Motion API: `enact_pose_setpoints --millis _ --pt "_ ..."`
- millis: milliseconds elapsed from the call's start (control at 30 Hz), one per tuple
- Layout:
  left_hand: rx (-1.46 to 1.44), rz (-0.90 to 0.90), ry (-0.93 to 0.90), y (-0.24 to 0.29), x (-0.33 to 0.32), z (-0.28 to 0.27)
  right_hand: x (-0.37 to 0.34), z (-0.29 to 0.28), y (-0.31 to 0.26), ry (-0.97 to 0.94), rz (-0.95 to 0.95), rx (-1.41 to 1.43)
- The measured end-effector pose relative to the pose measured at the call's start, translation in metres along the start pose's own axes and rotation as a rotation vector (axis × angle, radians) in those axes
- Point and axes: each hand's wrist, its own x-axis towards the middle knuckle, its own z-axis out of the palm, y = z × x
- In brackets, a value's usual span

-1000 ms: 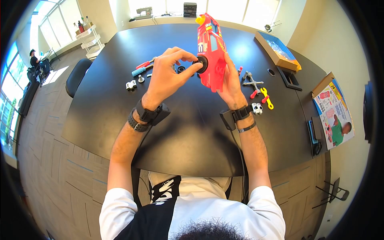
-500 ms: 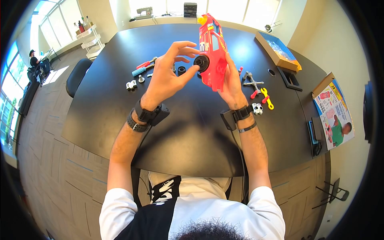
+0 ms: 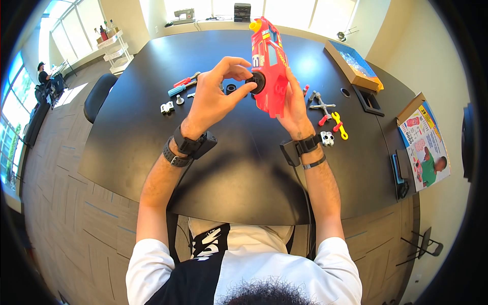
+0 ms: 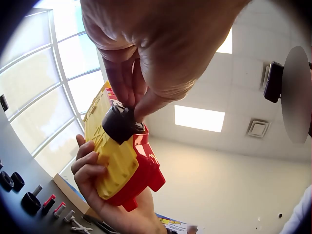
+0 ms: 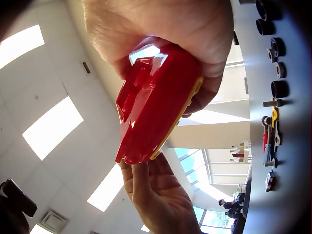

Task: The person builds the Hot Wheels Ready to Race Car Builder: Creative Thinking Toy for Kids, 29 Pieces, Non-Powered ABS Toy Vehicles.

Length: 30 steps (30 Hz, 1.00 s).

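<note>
A red toy car with a yellow underside is held up over the table, its nose pointing away. My right hand grips it from the right, fingers wrapped against the yellow underside in the left wrist view. A black wheel sits at the car's left flank. My left hand pinches this wheel between thumb and fingertips. From the right wrist view, the red body hides the wheel, and the left hand shows beyond it.
On the black table, a blue-handled screwdriver and white parts lie left. Loose black wheels stand behind the car. A grey cross wrench and yellow wrench lie right, near an open cardboard box.
Half a second ago my left fingers were spread off the wheel, thumb against it; now they have come back to it. The car has tipped slightly to the left.
</note>
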Motion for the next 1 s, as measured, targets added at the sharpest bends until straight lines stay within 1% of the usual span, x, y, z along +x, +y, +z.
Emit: enact_pose_setpoints --millis 133,200,233,300,333,400,433,500,533,733,800,833,900,933,1000 --pt "-0.029 0.018 -0.040 -0.001 -0.001 -0.001 -0.001 0.001 0.001 0.022 0.008 0.002" --pt "0.128 0.137 0.055 0.008 -0.001 0.002 0.001 0.001 0.001 0.038 -0.011 -0.006" --pt "0.129 0.142 0.054 0.011 -0.002 0.003 0.002 0.001 0.001 0.040 -0.025 0.004" --pt "0.435 0.243 0.105 0.016 -0.003 0.006 0.002 0.000 -0.002 0.042 -0.049 0.012" --pt "0.433 0.248 0.105 0.015 -0.005 0.006 0.000 0.002 -0.004 0.043 -0.067 0.002" --pt "0.332 0.194 0.023 0.009 -0.011 0.000 -0.001 0.004 -0.007 0.039 -0.088 -0.011" --pt "0.333 0.197 0.023 0.008 -0.011 -0.007 0.000 0.003 -0.007 0.073 -0.101 -0.002" --pt "0.229 0.055 -0.091 0.006 -0.011 -0.019 -0.001 0.002 -0.008 0.106 -0.115 0.010" --pt "0.231 0.054 -0.091 0.007 -0.010 -0.021 -0.002 0.003 -0.010 0.088 -0.110 0.016" --pt "0.191 0.022 -0.014 0.009 -0.001 -0.027 0.001 -0.001 -0.008 0.074 -0.098 0.032" --pt "0.178 -0.049 0.037 0.005 0.001 -0.031 0.002 -0.002 -0.007 0.070 -0.094 0.035" --pt "0.178 -0.048 0.038 0.002 0.003 -0.033 0.002 -0.002 -0.007 0.076 -0.091 0.043" --pt "0.133 -0.113 0.110 -0.005 0.009 -0.038 0.001 -0.002 -0.007 0.082 -0.087 0.052" --pt "0.134 -0.114 0.111 -0.012 0.011 -0.041 0.000 -0.001 -0.008 0.068 -0.093 0.042" --pt "0.163 -0.183 0.120 -0.031 0.014 -0.047 -0.001 -0.002 -0.008 0.055 -0.100 0.033"
